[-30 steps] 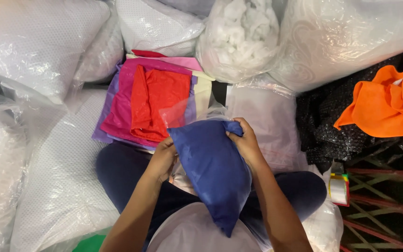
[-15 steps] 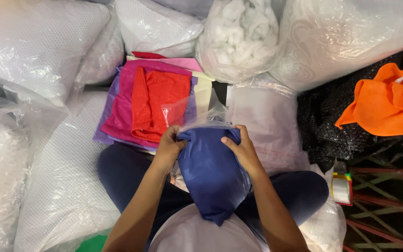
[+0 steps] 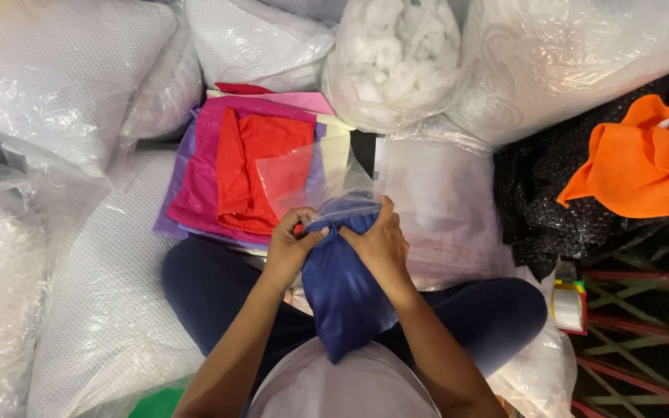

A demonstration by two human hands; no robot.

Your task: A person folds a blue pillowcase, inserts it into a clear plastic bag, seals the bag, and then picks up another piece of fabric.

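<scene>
Both hands had moved closer together: the left hand (image 3: 292, 240) and right hand (image 3: 381, 240) gripped the blue cloth (image 3: 342, 298) at its top, over the lap, pushing it deeper into the clear bag (image 3: 315, 182), so the bagging looked nearly done.

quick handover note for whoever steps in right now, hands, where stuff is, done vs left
Left hand: gripping the top edge of the blue cushion and the clear plastic bag at its mouth.
Right hand: pressed on the cushion's top, beside the left.
The cushion lies on the lap; only its top end is at the bag mouth, the rest outside.
Stack of red, pink and purple fabric lies just ahead; orange cloth far right; bagged white pillows around.
Done: bag opened over the cushion's end.
Left: most of the cushion is unbagged.
</scene>
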